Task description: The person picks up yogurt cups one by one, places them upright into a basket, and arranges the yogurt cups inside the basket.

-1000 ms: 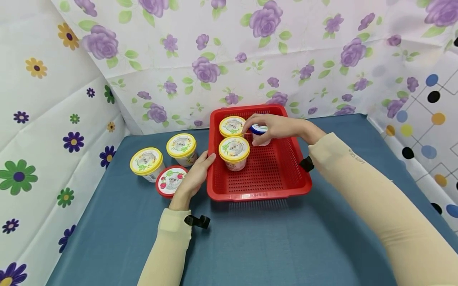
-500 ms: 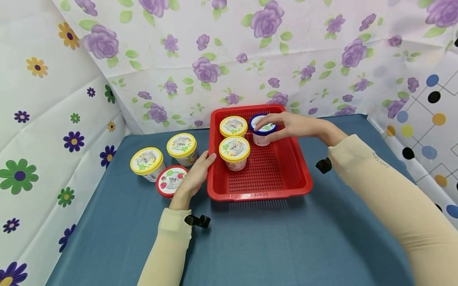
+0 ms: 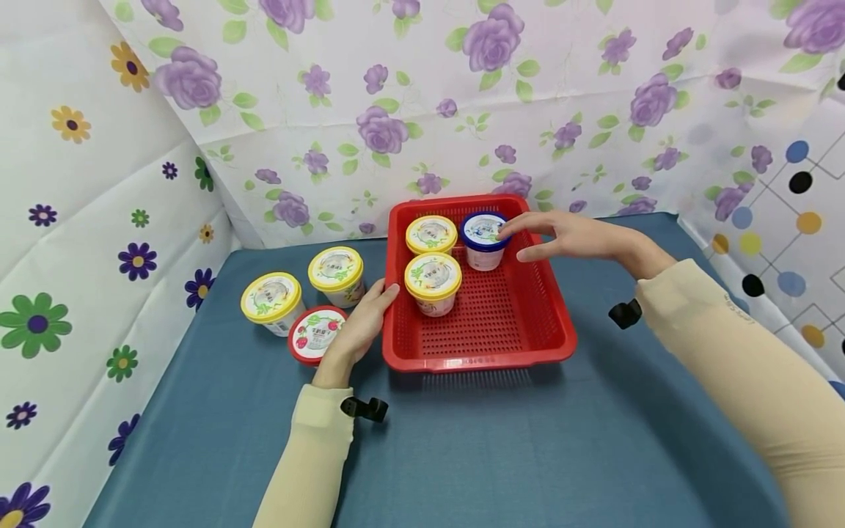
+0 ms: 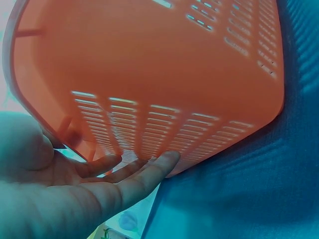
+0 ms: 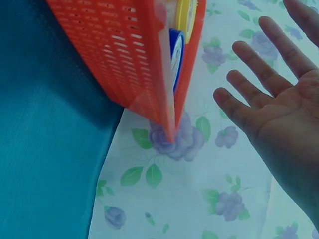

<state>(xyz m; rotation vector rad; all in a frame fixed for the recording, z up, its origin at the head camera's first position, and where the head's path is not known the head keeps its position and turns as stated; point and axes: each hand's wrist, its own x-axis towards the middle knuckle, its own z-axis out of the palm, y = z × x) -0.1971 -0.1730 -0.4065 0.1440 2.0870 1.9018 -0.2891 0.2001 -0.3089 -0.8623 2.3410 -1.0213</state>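
Note:
My left hand [image 3: 359, 323] holds the left side of the red plastic basket [image 3: 475, 361], thumb at the rim. In the left wrist view its fingers [image 4: 144, 179] lie along the slotted outer wall. Inside the basket stand two yellow-lidded tubs [image 3: 432, 282] at the left, one behind the other. A blue-lidded tub [image 3: 484, 258] is upright beside the rear one. My right hand [image 3: 581, 236], holding nothing, hovers over the basket's right rim, fingertips close to the blue lid. The right wrist view shows its fingers spread.
Left of the basket, on the blue tablecloth [image 3: 462, 455], stand two more tubs with yellow lids [image 3: 271, 297] and a red-lidded tub [image 3: 310, 341], partly behind my left hand. A flowered cloth [image 3: 396, 88] hangs right behind the basket.
My right hand has drawn back to the right, away from the yellow-lidded tubs and off the blue-lidded one, uncovering its lid. The left hand and basket have stayed put.

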